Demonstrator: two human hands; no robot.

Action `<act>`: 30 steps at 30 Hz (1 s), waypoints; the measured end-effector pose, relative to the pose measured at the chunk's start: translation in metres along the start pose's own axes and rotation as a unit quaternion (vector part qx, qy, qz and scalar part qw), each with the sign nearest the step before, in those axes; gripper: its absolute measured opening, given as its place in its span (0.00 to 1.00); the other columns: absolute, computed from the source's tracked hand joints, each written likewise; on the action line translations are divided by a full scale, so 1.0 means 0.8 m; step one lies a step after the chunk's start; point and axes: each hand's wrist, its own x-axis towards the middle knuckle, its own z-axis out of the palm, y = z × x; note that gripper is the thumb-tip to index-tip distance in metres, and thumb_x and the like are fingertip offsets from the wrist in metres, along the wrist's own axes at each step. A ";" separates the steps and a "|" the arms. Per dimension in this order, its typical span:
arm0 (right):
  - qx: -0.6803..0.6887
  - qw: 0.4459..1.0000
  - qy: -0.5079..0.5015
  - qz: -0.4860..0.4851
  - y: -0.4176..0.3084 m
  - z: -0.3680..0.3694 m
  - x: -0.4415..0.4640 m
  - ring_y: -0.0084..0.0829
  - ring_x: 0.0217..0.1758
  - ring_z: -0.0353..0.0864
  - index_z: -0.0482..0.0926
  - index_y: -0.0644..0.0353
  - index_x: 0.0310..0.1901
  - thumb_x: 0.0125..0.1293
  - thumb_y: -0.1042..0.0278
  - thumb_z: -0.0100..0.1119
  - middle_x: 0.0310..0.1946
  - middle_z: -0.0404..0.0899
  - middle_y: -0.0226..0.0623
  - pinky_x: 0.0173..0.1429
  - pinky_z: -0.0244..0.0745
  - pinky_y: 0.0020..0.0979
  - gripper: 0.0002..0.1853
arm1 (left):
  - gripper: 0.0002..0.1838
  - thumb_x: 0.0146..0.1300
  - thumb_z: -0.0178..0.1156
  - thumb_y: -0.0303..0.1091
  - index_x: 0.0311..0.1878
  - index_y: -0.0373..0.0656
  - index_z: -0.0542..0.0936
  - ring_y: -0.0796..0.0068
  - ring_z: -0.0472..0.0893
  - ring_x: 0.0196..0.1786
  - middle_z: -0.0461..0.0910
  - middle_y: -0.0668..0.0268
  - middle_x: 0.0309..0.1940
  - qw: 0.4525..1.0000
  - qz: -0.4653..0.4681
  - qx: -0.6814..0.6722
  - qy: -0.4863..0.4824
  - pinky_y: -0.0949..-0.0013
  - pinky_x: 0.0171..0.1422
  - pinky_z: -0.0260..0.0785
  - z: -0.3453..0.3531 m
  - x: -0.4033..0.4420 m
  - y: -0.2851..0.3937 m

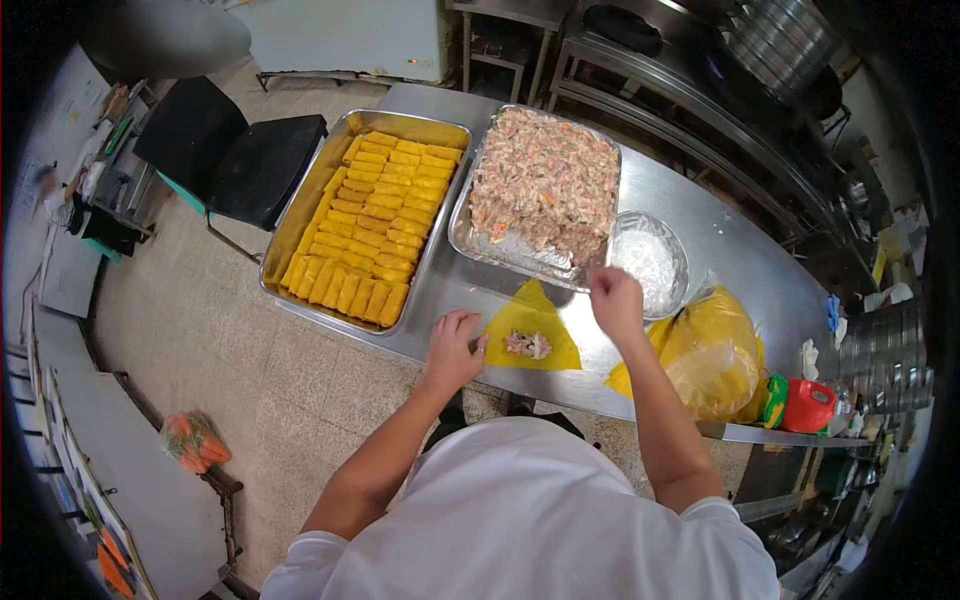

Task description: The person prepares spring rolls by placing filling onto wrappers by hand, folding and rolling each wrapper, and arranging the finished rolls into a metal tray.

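Rolls (pixel 380 212): many done, upper left.
Wrapper (pixel 532 314): filled, unrolled, centre.
Mix (pixel 545 180): plenty left, upper centre.
Left hand (pixel 456 346): half-open, empty.
Right hand (pixel 617 300): curled; I can't tell its hold.

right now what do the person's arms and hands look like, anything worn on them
Short white sleeves, part of a white shirt, leave both forearms uncovered. The left hand and right hand are ungloved.
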 end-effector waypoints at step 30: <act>0.219 0.956 -0.044 0.192 0.004 0.095 -0.180 0.37 0.34 0.89 0.86 0.69 0.42 0.67 0.74 0.68 0.32 0.89 0.47 0.44 0.83 0.39 0.07 | 0.17 0.59 0.71 0.30 0.51 0.37 0.83 0.45 0.80 0.63 0.84 0.50 0.57 0.995 0.071 -0.035 -0.065 0.48 0.69 0.73 0.029 -0.010 0.081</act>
